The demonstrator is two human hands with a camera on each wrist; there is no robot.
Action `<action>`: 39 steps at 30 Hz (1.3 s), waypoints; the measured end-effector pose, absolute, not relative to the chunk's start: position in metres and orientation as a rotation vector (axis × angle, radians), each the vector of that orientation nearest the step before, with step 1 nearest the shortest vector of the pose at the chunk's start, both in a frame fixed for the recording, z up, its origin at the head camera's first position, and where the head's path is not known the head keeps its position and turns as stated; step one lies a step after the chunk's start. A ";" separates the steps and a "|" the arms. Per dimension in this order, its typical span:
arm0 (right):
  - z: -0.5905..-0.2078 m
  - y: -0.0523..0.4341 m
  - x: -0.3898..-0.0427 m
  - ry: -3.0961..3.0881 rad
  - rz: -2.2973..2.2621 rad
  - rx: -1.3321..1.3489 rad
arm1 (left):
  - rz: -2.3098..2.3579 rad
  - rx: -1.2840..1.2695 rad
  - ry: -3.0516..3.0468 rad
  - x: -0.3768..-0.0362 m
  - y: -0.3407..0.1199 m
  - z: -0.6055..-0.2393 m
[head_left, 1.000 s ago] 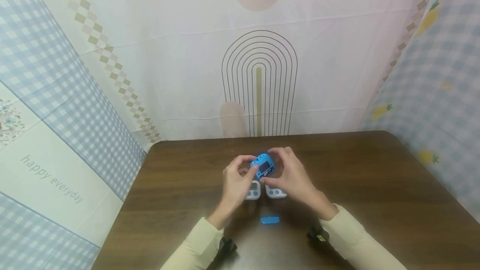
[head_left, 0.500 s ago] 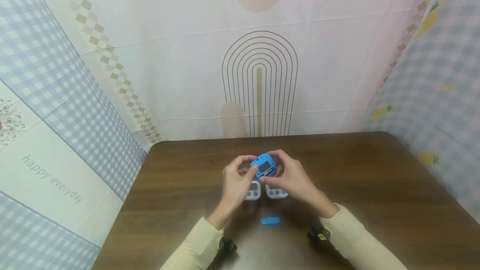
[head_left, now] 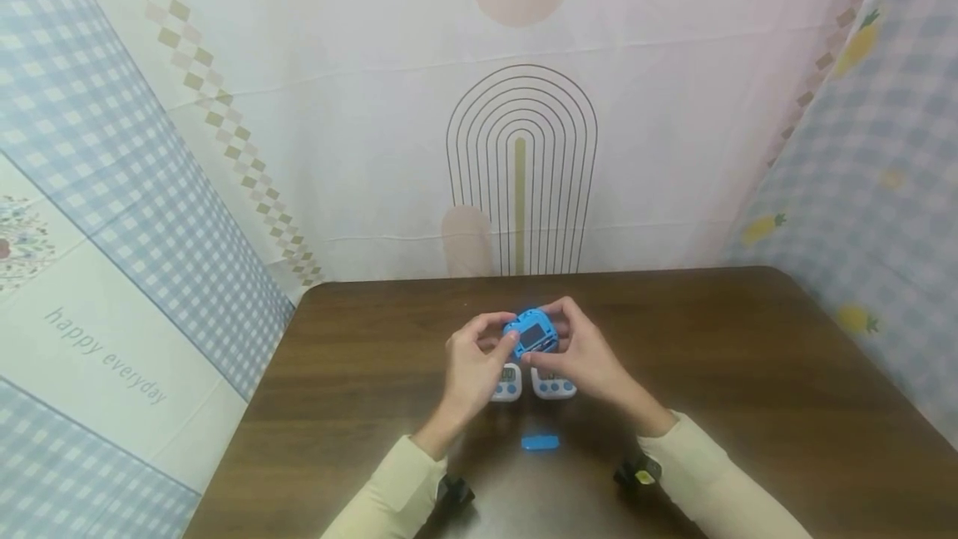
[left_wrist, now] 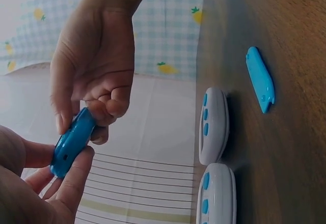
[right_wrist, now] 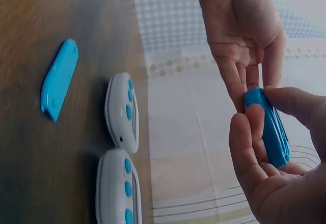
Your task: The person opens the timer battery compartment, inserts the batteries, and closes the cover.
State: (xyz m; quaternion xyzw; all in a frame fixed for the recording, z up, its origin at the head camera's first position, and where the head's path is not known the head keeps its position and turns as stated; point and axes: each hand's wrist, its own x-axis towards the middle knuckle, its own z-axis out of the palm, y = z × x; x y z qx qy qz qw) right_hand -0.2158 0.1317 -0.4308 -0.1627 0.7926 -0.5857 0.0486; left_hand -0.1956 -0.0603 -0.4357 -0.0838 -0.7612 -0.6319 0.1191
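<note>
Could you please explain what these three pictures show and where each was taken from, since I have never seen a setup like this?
No machine here: a person works with two bare hands. The wide picture comes from a camera on the person's head, looking down at a brown table. The other two come from cameras on each wrist, so they look sideways. The left hand and right hand together hold a small blue timer above the table, fingers pinching its edges. On the table under the hands lie two white timers with blue buttons, side by side. Nearer the person lies a small flat blue piece, apart from them.
</note>
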 end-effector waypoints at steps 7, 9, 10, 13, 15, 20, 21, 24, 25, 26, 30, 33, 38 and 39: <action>-0.432 0.132 -0.214 2.312 -1.863 -0.462 | -1.845 -0.259 -2.226 -0.193 -0.061 -0.434; -0.432 0.132 -0.213 2.306 -1.855 -0.446 | -1.827 -0.273 -2.224 -0.193 -0.060 -0.433; -0.432 0.132 -0.213 2.304 -1.846 -0.439 | -1.817 -0.277 -2.227 -0.193 -0.060 -0.433; -0.432 0.133 -0.213 2.294 -1.818 -0.422 | -1.799 -0.281 -2.233 -0.194 -0.060 -0.433; -0.431 0.133 -0.214 2.301 -1.791 -0.418 | -1.799 -0.278 -2.233 -0.195 -0.061 -0.433; -0.429 0.133 -0.214 2.388 -1.670 -0.446 | -1.815 -0.270 -2.197 -0.197 -0.063 -0.431; -0.429 0.133 -0.214 2.417 -1.637 -0.453 | -1.819 -0.267 -2.188 -0.198 -0.064 -0.431; -0.429 0.131 -0.213 2.510 -1.528 -0.442 | -1.823 -0.267 -2.168 -0.199 -0.066 -0.430; -0.429 0.131 -0.213 2.536 -1.491 -0.439 | -1.819 -0.265 -2.167 -0.199 -0.066 -0.430; -0.430 0.130 -0.213 2.558 -1.455 -0.443 | -1.820 -0.264 -2.163 -0.199 -0.067 -0.430; -0.433 0.129 -0.211 2.595 -1.290 -0.516 | -1.807 -0.251 -2.160 -0.199 -0.067 -0.429; -0.436 0.127 -0.209 2.610 -1.154 -0.634 | -1.810 -0.243 -2.162 -0.199 -0.067 -0.429; -0.439 0.121 -0.202 2.643 -0.957 -0.772 | -1.814 -0.235 -2.169 -0.199 -0.066 -0.430; -0.440 0.120 -0.201 2.641 -0.930 -0.790 | -1.814 -0.231 -2.170 -0.199 -0.066 -0.430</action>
